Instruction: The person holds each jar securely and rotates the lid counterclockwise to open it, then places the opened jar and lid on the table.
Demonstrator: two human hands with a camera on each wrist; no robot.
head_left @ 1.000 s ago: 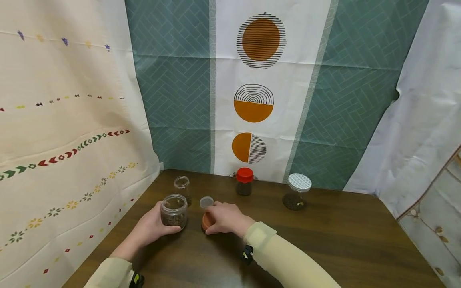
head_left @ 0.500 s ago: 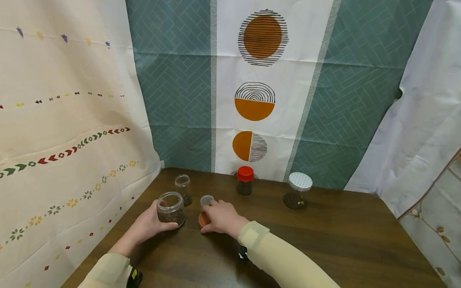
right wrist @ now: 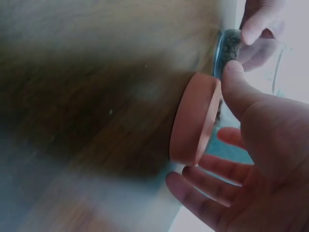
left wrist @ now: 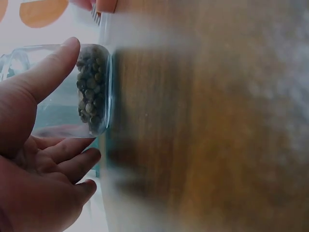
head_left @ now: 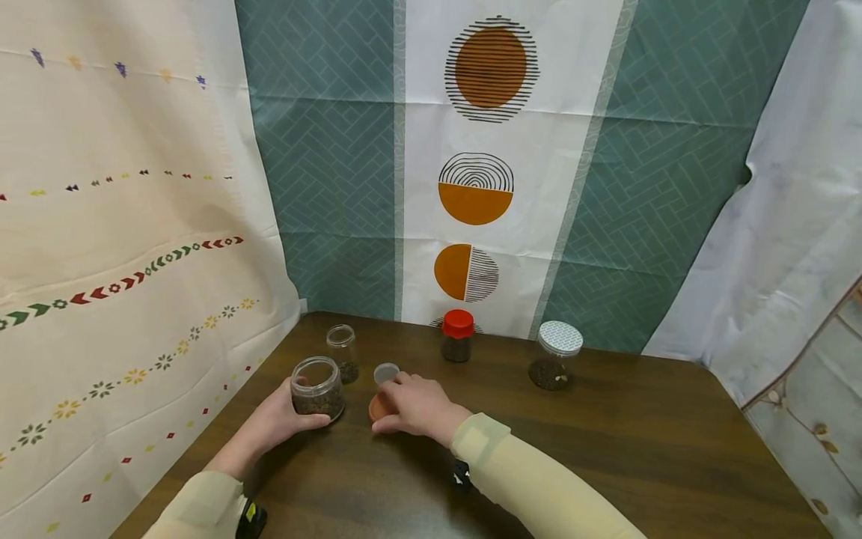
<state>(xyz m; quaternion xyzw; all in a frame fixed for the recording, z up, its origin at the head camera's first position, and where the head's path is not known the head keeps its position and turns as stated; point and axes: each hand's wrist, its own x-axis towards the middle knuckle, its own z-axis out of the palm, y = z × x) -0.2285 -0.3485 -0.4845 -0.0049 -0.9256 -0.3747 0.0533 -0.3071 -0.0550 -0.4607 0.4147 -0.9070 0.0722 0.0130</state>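
In the head view my left hand [head_left: 272,415] holds an open glass jar [head_left: 318,389] near the table's left side. Its thumb and fingers lie around the wall in the left wrist view, where dark pellet-like pieces [left wrist: 91,87] cover the jar's bottom. My right hand [head_left: 420,404] is at an orange-brown round lid [head_left: 380,408] just right of the jar. The right wrist view has that lid [right wrist: 193,121] low at the tabletop, with loosely extended fingers [right wrist: 212,186] beside its lower edge and the thumb just above its upper rim. Whether the fingers touch it is hard to tell.
Behind the held jar stands a smaller open jar [head_left: 342,352] with dark contents. A small translucent lid [head_left: 386,373] lies beyond the right fingers. Farther back are a red-lidded jar [head_left: 458,337] and a jar with a white patterned lid [head_left: 557,355], on the brown table [head_left: 606,449].
Jar, orange-brown lid and both hands have shifted slightly left and away from me. The lid now looks flatter, and more of it shows between thumb and fingers.
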